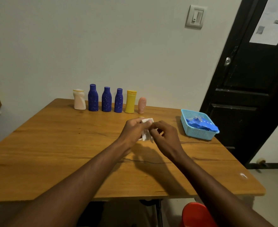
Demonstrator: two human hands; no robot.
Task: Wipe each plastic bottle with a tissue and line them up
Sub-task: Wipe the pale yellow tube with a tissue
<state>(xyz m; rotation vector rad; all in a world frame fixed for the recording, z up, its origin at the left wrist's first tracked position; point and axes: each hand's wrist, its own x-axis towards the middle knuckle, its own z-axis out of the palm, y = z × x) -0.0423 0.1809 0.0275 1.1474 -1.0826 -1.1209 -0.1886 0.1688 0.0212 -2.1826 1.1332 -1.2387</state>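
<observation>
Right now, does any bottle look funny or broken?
Yes. The white bottle at the left end of the row looks dented and twisted, and it leans a little. The pink bottle at the right end stands on its cap, upside down. The blue and yellow ones between them stand straight.

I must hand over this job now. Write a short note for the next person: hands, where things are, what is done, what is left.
Left hand and right hand together hold a white tissue above the table; whether a bottle is inside it cannot be seen.
Six bottles stand upright in a row at the far edge: white bottle, three blue bottles, yellow bottle, pink bottle.
The blue basket on the right holds only blue wrapping.
Done: the row looks complete. Left: confirm nothing remains in the tissue.
</observation>
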